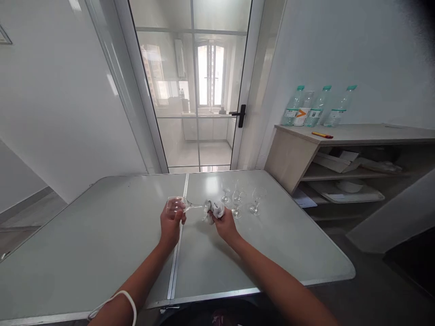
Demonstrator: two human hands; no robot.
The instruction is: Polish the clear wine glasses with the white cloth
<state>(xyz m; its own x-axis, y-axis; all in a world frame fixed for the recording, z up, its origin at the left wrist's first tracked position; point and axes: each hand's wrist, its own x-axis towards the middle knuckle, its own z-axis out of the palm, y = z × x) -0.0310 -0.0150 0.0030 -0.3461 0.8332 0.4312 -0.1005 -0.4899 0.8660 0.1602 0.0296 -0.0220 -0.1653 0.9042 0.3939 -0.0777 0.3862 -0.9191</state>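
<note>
Clear stemmed drinking glass lies sideways in the air above the near-middle of a pale grey-green table with metal edging, its bowl toward the left and its foot toward the right. The person's left hand grasps the bowl, fingers and thumb wrapped around it, skin showing through the transparent wall. The right hand clutches a crumpled whitish cloth, bunched up at the foot end of the glass; the cloth hides part of that end, so the exact contact there cannot be told.

Just beyond the right hand, several clear stemmed glasses stand upright in a loose cluster on the table. A narrow silver metal strip crosses the tabletop below the held glass.

To the right stands a light wooden shelf unit, with green-capped clear plastic bottles and a yellow-and-red slender object on top. A white band loops around the left forearm.
</note>
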